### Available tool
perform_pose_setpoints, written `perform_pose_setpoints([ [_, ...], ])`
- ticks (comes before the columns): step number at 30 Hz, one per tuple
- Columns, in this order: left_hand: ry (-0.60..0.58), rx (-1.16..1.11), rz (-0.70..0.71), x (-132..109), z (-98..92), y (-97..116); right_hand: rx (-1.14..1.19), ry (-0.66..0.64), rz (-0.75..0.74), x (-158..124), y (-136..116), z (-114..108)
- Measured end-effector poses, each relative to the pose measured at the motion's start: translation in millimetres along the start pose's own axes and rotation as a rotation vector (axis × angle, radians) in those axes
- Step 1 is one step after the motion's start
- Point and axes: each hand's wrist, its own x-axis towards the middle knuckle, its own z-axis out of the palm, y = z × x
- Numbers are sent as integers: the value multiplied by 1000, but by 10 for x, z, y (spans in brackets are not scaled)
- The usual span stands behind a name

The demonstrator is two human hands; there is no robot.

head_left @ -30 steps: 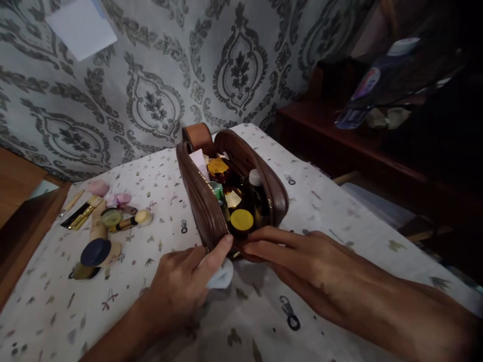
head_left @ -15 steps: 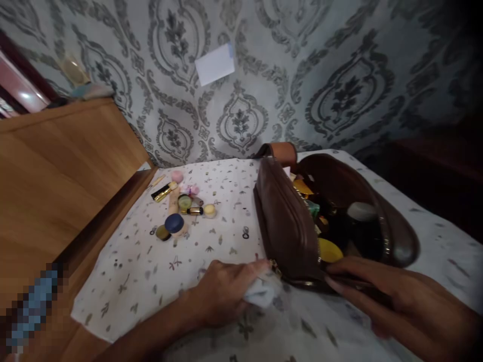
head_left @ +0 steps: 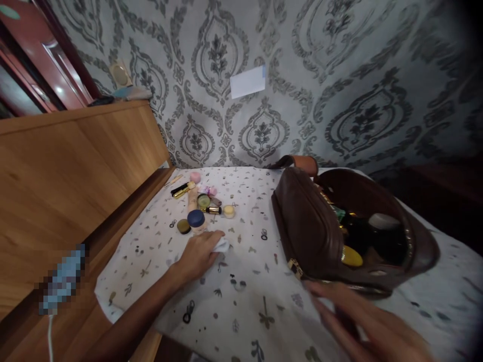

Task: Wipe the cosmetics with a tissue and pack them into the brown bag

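My left hand is closed around a crumpled white cloth, just in front of a blue-lidded jar. Close by lie an olive round lid, a green round container, a black and gold tube and a small yellow jar. On the right, a brown leather bag stands unzipped, with a yellow round item and dark items inside. My right hand is below the bag's front edge, blurred; whether it grips anything is unclear.
A patterned white sheet covers the surface. Wooden board rises along the left side. Patterned wallpaper with a white paper is behind. A pixelated blue object with a white cord is at lower left.
My left hand has moved left with the cloth, away from the bag toward the cosmetics. My right hand has come off the bag's rim and sits lower. The view has shifted.
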Motion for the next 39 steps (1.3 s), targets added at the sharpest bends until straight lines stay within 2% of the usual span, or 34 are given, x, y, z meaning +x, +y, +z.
perform_pose_setpoints([
  [1,0,31,-2,28,-19,-7,70,-70,-58,61,-97,110],
  [3,13,80,-8,90,-52,-16,161,-206,-77,230,-266,297],
  [4,25,93,-10,119,-64,-23,181,-313,-46,327,-335,374],
  [6,61,98,-19,169,-85,-50,205,-436,12,513,-441,512],
  [9,114,70,-59,217,-124,-140,311,-521,140,730,-529,763],
  [12,143,26,-149,278,-206,-304,618,-602,396,856,-548,1089],
  [14,146,44,-222,367,-288,-453,800,-598,543,890,-538,1287],
  [16,145,94,-273,516,-375,-621,879,-552,594,889,-521,1419],
  [19,118,152,-298,849,-474,-862,868,-499,516,849,-501,1473],
  [22,17,204,-277,1242,-494,-1025,825,-500,439,814,-509,1422],
  [27,-198,311,-194,1762,-365,-1069,744,-517,437,801,-571,1342],
  [33,-356,429,-86,2112,-205,-1133,667,-503,422,785,-521,1372],
  [39,-391,521,-62,2225,-100,-1267,596,-493,341,751,-477,1403],
])
